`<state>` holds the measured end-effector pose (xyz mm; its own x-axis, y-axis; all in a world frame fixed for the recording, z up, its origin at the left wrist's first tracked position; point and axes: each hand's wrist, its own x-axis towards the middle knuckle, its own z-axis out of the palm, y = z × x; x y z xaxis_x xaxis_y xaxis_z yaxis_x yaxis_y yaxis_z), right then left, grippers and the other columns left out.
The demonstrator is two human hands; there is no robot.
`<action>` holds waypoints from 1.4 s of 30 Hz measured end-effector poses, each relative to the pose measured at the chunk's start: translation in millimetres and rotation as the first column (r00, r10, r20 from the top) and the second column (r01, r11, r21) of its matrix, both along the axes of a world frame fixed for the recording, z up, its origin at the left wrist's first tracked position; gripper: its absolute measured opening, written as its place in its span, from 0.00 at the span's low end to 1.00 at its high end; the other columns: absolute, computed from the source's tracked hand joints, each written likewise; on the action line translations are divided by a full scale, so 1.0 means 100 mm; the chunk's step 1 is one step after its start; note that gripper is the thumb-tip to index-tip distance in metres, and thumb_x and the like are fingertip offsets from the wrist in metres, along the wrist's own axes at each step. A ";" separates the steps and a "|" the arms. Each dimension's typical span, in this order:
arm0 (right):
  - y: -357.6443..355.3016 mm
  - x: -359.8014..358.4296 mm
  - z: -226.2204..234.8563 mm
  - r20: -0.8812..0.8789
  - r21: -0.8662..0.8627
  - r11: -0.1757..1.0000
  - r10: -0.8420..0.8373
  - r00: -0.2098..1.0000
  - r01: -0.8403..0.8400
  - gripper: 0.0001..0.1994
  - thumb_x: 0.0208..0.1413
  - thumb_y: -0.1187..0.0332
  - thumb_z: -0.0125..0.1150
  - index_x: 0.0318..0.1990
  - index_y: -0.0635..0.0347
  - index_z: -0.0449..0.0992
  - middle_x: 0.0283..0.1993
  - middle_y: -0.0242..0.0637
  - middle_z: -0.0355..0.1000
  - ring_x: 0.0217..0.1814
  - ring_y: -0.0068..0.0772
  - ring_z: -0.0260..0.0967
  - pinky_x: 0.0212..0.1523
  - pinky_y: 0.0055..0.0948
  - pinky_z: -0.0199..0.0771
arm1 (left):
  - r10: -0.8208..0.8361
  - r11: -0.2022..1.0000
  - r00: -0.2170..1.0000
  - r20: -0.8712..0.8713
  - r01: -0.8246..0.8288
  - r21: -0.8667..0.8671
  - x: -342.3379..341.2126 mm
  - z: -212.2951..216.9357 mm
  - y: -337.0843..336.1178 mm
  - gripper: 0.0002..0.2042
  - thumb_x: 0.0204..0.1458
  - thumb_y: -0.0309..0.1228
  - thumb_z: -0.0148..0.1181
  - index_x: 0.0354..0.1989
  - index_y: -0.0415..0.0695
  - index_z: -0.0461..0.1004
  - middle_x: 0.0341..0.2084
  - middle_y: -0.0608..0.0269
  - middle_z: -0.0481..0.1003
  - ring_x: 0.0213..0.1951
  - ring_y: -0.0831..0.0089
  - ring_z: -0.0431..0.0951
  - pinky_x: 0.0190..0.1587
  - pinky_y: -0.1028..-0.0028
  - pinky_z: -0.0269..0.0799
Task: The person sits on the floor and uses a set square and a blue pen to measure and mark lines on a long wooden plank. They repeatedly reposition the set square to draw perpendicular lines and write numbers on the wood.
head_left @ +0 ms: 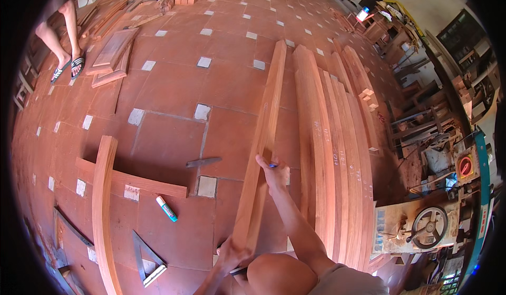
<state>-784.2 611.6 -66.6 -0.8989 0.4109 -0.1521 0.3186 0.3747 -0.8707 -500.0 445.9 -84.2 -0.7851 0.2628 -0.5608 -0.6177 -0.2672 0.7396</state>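
Note:
A long squared wooden beam (267,117) stretches away from me, raised at its near end. My left hand (232,254) is closed around that near end, with part of its fingers hidden by the wood. Farther along, my right hand (274,175) grips the beam's right side. A small blue object (273,165), possibly a pen, shows at the right hand's fingers; most of it is hidden. To the right of the beam lies a row of similar long beams (329,163) with white handwritten marks.
On the tiled floor (174,152) at left are a wooden beam (103,205) over a shorter board (147,182), a glue-stick-like tube (166,209), a triangular square (146,260) and a dark flat blade (203,162). A machine handwheel (429,227) stands right. Someone's sandaled feet (77,65) are far left.

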 end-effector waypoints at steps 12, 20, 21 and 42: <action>1.26 -2.22 -0.67 0.411 0.878 0.299 -0.069 0.909 -0.375 0.34 0.50 0.20 0.64 0.19 0.41 0.81 0.23 0.28 0.77 0.20 0.33 0.73 0.21 0.37 0.73 | -0.225 0.774 0.969 -0.103 0.114 -0.622 -0.12 0.38 -0.85 0.47 0.59 0.65 0.65 0.79 0.48 0.62 0.72 0.39 0.68 0.71 0.41 0.70 0.71 0.51 0.69; -0.22 -2.13 0.03 -0.223 0.674 0.641 0.650 0.726 -0.367 0.20 0.61 0.56 0.74 0.53 0.61 0.86 0.41 0.46 0.86 0.42 0.40 0.85 0.43 0.39 0.85 | 0.158 0.471 0.941 0.300 0.195 -0.860 2.34 1.34 -3.06 0.33 0.58 0.56 0.70 0.67 0.49 0.78 0.60 0.45 0.79 0.64 0.45 0.77 0.68 0.52 0.71; -0.68 -1.96 0.19 -0.273 0.623 0.616 0.749 0.604 -0.482 0.19 0.62 0.59 0.73 0.54 0.62 0.85 0.41 0.46 0.86 0.43 0.40 0.84 0.44 0.38 0.85 | 0.188 0.394 0.920 0.345 0.251 -0.884 2.68 1.50 -3.28 0.32 0.58 0.56 0.70 0.65 0.49 0.78 0.60 0.46 0.80 0.62 0.48 0.78 0.66 0.52 0.73; -3.54 3.45 -0.62 0.407 0.470 -0.712 0.699 -0.588 -0.521 0.27 0.48 0.63 0.82 0.53 0.62 0.77 0.49 0.59 0.78 0.56 0.62 0.76 0.56 0.55 0.79 | 0.452 -0.203 0.890 -0.065 0.031 -0.979 4.49 -0.16 -3.55 0.47 0.56 0.64 0.66 0.76 0.41 0.63 0.68 0.48 0.68 0.69 0.51 0.68 0.75 0.50 0.57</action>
